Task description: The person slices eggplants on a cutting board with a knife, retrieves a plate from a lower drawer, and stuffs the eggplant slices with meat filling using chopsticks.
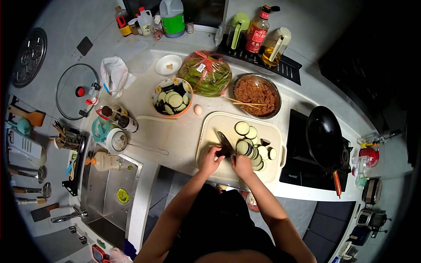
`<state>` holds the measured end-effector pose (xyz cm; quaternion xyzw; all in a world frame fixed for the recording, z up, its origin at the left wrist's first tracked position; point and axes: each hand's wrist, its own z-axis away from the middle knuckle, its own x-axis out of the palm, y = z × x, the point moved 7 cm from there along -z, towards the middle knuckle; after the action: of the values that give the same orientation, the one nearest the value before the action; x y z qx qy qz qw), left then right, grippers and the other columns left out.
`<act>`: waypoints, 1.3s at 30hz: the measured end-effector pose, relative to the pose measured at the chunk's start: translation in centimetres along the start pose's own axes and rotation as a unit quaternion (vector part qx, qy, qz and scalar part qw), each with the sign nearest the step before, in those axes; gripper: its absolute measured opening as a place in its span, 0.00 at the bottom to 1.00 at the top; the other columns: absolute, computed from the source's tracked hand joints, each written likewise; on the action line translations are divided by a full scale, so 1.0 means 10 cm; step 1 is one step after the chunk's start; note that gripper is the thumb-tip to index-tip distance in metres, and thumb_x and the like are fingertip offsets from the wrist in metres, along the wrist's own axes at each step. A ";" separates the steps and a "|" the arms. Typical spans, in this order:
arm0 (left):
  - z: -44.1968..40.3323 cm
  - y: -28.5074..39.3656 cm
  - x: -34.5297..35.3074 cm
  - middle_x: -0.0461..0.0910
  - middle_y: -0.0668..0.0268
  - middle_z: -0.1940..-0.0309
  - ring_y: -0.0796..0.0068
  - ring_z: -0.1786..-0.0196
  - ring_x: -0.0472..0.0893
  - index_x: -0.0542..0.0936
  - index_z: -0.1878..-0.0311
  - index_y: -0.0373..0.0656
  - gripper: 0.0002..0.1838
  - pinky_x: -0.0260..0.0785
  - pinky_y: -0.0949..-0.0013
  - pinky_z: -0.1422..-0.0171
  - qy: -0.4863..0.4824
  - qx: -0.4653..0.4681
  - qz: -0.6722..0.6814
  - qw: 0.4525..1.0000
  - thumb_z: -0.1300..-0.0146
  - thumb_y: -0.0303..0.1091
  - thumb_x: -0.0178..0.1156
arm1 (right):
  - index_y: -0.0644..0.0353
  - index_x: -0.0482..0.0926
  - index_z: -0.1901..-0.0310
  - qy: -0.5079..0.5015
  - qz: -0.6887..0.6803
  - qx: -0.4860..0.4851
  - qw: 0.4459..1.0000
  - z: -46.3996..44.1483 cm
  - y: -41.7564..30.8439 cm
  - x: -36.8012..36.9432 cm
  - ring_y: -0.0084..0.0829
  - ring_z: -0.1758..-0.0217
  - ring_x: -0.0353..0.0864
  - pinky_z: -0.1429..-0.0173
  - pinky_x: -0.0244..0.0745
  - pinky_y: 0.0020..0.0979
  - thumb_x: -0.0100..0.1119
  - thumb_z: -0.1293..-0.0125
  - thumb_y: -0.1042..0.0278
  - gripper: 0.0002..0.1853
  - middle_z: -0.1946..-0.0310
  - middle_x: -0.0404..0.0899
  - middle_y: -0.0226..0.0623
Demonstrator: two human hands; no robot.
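Observation:
On a cream cutting board (210, 127), my right hand (242, 165) is closed around the handle of a kitchen knife (225, 141), its dark blade pointing away to the upper left. My left hand (211, 161) grips a dark-skinned piece of eggplant (223, 151) just left of the blade; the fingers partly cover it. Round pale eggplant slices (242, 128) lie to the right of the knife, some overlapping in a row. Farther left, a patterned bowl (189, 88) holds more slices. A single egg (198, 109) rests between that bowl and the board.
Behind the board stand a metal bowl (278, 94) of minced meat with chopsticks (250, 103) across it and a bag of green vegetables (206, 76). A black wok (323, 131) sits on the stove at right. The sink (105, 193) is at left, near bottles and a strainer (147, 148).

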<state>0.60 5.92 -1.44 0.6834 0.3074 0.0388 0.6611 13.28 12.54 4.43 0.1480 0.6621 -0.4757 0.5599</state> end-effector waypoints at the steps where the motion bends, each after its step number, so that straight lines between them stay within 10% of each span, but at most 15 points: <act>1: 0.00 0.01 0.00 0.77 0.62 0.61 0.65 0.65 0.79 0.72 0.56 0.41 0.19 0.71 0.68 0.62 0.001 0.002 0.008 1.000 0.52 0.31 0.66 | 0.68 0.73 0.75 0.000 -0.001 0.003 1.000 -0.03 0.00 0.03 0.53 0.77 0.75 0.70 0.72 0.46 0.56 0.46 0.64 0.13 0.82 0.74 0.55; 39: 0.05 -0.07 -0.03 0.73 0.61 0.62 0.67 0.65 0.78 0.72 0.56 0.43 0.19 0.71 0.69 0.62 0.017 -0.002 0.004 1.000 0.51 0.30 0.66 | 0.66 0.73 0.74 0.017 -0.012 -0.003 1.000 -0.08 -0.06 0.28 0.51 0.79 0.76 0.73 0.73 0.45 0.55 0.46 0.63 0.12 0.82 0.75 0.53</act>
<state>0.38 5.27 -2.07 0.6823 0.3160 0.0539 0.6571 11.45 11.95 2.14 0.1460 0.6745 -0.4780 0.5433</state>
